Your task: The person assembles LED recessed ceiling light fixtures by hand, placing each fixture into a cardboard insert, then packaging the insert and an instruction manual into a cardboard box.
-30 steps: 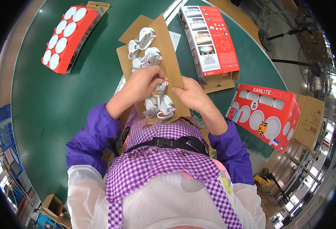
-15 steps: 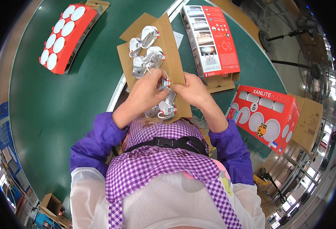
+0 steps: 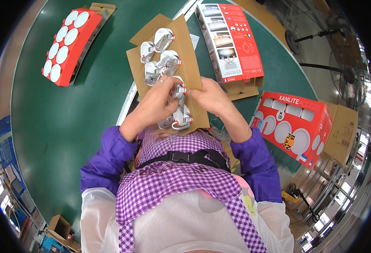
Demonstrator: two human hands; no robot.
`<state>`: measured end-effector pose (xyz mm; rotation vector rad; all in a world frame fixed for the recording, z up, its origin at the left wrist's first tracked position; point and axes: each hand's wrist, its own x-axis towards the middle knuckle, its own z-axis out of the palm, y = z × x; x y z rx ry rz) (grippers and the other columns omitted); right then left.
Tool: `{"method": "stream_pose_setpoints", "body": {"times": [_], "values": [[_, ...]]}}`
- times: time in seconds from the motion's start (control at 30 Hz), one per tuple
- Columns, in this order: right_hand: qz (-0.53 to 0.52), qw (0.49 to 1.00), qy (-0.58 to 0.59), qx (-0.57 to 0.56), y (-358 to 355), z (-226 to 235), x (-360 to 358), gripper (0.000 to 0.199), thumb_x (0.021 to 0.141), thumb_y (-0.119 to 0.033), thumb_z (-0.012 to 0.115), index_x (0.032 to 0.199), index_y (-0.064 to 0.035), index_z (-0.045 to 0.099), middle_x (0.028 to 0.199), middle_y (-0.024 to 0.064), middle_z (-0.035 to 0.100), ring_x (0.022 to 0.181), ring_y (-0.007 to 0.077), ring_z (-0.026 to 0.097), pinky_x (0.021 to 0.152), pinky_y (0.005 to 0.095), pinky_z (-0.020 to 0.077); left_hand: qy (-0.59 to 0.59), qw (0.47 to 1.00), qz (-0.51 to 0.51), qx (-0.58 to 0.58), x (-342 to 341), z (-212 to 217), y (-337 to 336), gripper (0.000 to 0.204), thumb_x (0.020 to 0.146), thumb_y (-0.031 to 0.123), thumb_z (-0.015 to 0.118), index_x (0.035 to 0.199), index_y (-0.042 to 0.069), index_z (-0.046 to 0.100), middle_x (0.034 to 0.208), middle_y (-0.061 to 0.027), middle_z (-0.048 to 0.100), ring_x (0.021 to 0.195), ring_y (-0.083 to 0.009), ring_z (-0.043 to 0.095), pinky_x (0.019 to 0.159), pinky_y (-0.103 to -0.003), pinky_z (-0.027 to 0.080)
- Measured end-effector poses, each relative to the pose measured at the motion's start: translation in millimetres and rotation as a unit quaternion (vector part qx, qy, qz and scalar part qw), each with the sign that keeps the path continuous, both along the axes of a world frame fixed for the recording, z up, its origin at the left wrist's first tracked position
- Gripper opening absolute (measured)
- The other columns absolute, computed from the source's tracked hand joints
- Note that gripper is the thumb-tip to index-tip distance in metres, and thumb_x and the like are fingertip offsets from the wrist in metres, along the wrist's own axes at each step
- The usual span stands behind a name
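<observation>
Just above your chest, over the green table (image 3: pixel 46 139), you hold a brown cardboard tray (image 3: pixel 191 59) tilted up toward you, with small white round lamp fittings (image 3: pixel 164 38) with metal spring clips seated in its cut-outs. Your left hand (image 3: pixel 154 103) lies across the tray's lower middle, fingers curled over one white fitting (image 3: pixel 178 89); your right hand (image 3: pixel 212 96) meets it from the other side, fingertips pressed against the same fitting and the tray's edge. Both hands are closed around it, but your fingers cover the contact, so you cannot tell which hand actually pinches the fitting and which only steadies the cardboard. Two more fittings sit below your knuckles, partly hidden by your left palm. The tray's bottom edge disappears behind your hands and your purple checked apron (image 3: pixel 181 177).

To your far left stands a red carton with round white windows (image 3: pixel 69 44), its far end bent by the lens. Beyond the tray lies a flat red-and-white printed box (image 3: pixel 231 40) on a cardboard flap. At your right, a second red carton with round windows (image 3: pixel 295 122) leans against plain brown boxes (image 3: pixel 341 130), whose lower part is cut off in the dark rim.
</observation>
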<state>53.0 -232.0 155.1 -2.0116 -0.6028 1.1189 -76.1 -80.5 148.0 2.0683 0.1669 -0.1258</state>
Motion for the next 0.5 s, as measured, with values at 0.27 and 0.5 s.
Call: {"method": "stream_pose_setpoints", "body": {"times": [0.27, 0.5], "values": [[0.016, 0.999, -0.008, 0.044, 3.4, 11.8, -0.4, 0.037, 0.080, -0.014, 0.056, 0.116, -0.0026, 0.058, 0.103, 0.0226, 0.065, 0.098, 0.0387, 0.062, 0.084, 0.0420, 0.0486, -0.019, 0.999, 0.022, -0.039, -8.0, -8.0, -4.7, 0.062, 0.075, 0.000, 0.070, 0.130, 0.006, 0.042, 0.109, -0.0090, 0.050, 0.102, -0.0204, 0.053, 0.090, -0.033, 0.046], [0.018, 0.999, -0.007, 0.046, 2.7, 13.5, 0.3, 0.033, 0.083, -0.013, 0.059, 0.111, 0.0040, 0.059, 0.097, 0.0142, 0.068, 0.088, 0.0187, 0.064, 0.077, 0.0330, 0.0486, -0.045, 0.995, 0.086, -0.005, -9.7, -13.2, -15.1, 0.052, 0.079, 0.008, 0.070, 0.126, 0.007, 0.048, 0.104, -0.0126, 0.049, 0.092, -0.0253, 0.054, 0.084, -0.035, 0.049]]}}
